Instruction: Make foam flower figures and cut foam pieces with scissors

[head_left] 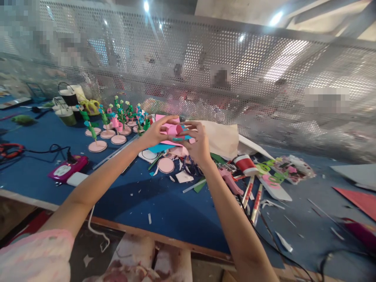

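Note:
Both my hands are raised above the blue table point(164, 207) and meet around a small pink foam craft piece point(174, 129) with a teal strip on it. My left hand point(155, 132) pinches it from the left, fingers curled over its top. My right hand point(197, 143) grips it from the right with thumb and fingertips. Below the hands lie pink and blue foam sheets point(161, 148) and a round pink disc point(166, 165).
Several finished foam flowers on pink discs point(113, 123) stand at the back left beside dark cups point(68, 105). A pink glue gun point(230, 181), glue sticks point(252, 194), a red-and-white roll point(245, 164), a magenta power strip point(69, 167) and paper scraps litter the table. A perforated metal screen point(235, 78) rises behind.

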Tool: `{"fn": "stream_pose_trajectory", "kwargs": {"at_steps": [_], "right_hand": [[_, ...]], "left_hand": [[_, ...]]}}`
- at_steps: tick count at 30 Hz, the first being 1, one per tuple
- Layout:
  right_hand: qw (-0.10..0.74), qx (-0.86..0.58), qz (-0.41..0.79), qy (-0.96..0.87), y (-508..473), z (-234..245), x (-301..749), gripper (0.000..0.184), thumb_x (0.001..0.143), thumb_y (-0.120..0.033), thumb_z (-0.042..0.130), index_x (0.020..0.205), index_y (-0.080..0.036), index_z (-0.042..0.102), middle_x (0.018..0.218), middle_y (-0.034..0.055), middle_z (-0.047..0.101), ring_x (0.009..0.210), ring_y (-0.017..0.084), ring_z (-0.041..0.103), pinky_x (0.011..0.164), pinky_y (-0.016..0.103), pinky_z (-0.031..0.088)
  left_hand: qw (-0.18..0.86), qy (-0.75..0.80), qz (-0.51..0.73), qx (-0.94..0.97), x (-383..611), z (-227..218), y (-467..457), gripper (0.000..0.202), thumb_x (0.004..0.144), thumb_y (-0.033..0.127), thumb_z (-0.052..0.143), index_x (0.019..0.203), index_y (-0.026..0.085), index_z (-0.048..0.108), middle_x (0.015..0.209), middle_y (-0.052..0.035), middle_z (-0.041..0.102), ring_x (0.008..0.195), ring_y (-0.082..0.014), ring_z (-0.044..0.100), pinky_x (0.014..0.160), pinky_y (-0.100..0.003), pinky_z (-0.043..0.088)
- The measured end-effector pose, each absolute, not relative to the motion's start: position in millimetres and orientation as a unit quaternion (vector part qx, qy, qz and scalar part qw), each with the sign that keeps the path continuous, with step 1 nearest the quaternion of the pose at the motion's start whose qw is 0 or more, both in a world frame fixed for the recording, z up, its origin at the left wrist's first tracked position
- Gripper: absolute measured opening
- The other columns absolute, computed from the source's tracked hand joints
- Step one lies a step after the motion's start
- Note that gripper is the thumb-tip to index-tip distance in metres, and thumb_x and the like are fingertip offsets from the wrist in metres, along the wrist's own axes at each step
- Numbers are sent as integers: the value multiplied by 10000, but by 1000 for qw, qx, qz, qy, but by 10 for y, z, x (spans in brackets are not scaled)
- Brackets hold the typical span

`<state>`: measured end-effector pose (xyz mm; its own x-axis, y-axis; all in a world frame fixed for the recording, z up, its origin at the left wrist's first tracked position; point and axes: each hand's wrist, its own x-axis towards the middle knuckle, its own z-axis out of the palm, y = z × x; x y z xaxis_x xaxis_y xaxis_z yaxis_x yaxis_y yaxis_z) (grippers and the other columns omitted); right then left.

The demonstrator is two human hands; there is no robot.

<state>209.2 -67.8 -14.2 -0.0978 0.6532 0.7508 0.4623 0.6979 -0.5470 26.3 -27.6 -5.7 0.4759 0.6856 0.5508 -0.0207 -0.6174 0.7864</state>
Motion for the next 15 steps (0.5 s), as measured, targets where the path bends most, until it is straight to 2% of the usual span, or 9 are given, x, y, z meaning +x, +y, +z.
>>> {"fn": "stream_pose_trajectory", "kwargs": {"at_steps": [3,6,9,11,15], "right_hand": [[539,-382,57,-748,-671,-149,2106,111,741,-391,741,719,-286,711,1128,55,609,1097,286,496,989,518,410],[539,-393,43,-744,-655,-147,2133,112,734,-367,752,712,-268,707,1143,57,616,1125,292,481,995,528,402],[543,-398,45,-738,-665,-118,2171,162,728,-371,757,639,-254,688,1153,48,635,1126,286,484,989,514,405],[548,-388,52,-739,-678,-95,2197,202,724,-377,758,591,-251,674,1138,41,651,1116,277,499,981,491,412],[590,-346,90,-724,-644,-101,2220,178,706,-384,767,614,-256,684,1092,39,667,1098,254,544,978,461,411]], "left_hand": [[370,220,474,768,280,-89,-232,569,670,372,775,1184,199,603,1196,-109,632,1083,-204,594,839,-291,516],[353,226,473,775,250,-109,-172,561,670,365,775,1180,200,609,1159,-92,641,982,-169,617,819,-277,513],[341,244,460,783,206,-116,-133,602,697,362,756,1250,215,569,1064,-67,656,811,-123,621,735,-253,508],[351,241,416,804,182,-119,-123,546,754,380,700,1256,214,566,1016,-60,668,740,-110,612,687,-245,500],[357,208,335,846,157,-128,-131,380,836,451,586,1114,200,650,1063,-76,687,868,-151,633,737,-258,504]]}}
